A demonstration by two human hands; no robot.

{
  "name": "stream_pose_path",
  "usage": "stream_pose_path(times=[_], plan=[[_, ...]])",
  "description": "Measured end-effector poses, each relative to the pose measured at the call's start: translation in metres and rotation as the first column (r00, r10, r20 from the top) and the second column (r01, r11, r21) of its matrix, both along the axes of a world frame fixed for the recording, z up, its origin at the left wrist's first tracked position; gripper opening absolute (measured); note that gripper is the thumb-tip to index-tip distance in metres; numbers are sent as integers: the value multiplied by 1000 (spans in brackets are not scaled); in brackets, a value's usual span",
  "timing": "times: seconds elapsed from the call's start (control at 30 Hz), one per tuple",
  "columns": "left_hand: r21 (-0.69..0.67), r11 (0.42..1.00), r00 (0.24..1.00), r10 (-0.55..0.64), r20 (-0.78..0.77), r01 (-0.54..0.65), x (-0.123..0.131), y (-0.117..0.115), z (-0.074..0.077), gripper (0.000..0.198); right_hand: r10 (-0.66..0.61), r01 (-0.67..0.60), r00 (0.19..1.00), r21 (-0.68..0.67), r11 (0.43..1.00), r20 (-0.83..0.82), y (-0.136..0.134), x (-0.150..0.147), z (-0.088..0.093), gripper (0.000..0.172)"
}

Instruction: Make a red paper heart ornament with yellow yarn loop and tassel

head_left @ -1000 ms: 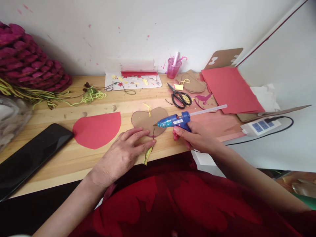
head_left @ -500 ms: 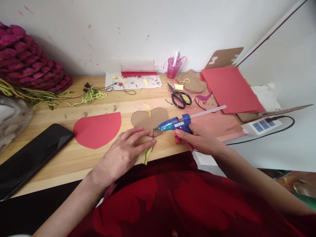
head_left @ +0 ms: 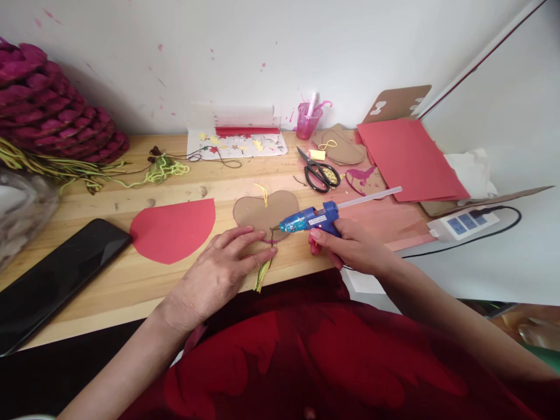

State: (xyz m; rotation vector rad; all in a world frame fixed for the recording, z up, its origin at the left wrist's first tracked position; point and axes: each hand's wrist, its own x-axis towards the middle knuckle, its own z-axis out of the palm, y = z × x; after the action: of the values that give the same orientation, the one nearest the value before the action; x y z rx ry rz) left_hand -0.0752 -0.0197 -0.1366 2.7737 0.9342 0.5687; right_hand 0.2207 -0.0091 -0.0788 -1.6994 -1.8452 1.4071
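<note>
Glue gun (head_left: pixel 317 219) lowered, gripped in right hand (head_left: pixel 352 245), cardboard (head_left: pixel 254 213) partly under spread left hand (head_left: pixel 221 265)

Left hand (head_left: pixel 224 262) lies palm-down; right hand (head_left: pixel 349 244) curls.

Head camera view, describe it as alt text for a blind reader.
The right hand holds a blue glue gun, nozzle pointed at a brown two-lobed cutout that the left hand touches near a tassel. A red cutout and a black phone lie on the wooden table to the left.
</note>
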Motion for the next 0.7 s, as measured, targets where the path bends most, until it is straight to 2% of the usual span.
stream_pose_path(times=[0.27, 0.43, 0.57, 0.7], plan=[[-11, 1000, 1000, 15, -7, -15, 1, -1, 0, 53, -75, 74, 997, -32, 997, -23, 3, -4, -1, 46], [-12, 1000, 1000, 12, -1, -12, 1, -1, 0, 53, -23, 22, 999, -27, 999, -31, 2, -3, -2, 46], [-4, 1000, 1000, 7, -1, -7, 0, 0, 0, 53, -80, 78, 996, -46, 996, -37, 3, -5, -1, 45], [-7, 1000, 1000, 14, -7, -14, 0, 0, 0, 52, -40, 40, 999, -21, 999, -28, 0, -1, 1, 48]])
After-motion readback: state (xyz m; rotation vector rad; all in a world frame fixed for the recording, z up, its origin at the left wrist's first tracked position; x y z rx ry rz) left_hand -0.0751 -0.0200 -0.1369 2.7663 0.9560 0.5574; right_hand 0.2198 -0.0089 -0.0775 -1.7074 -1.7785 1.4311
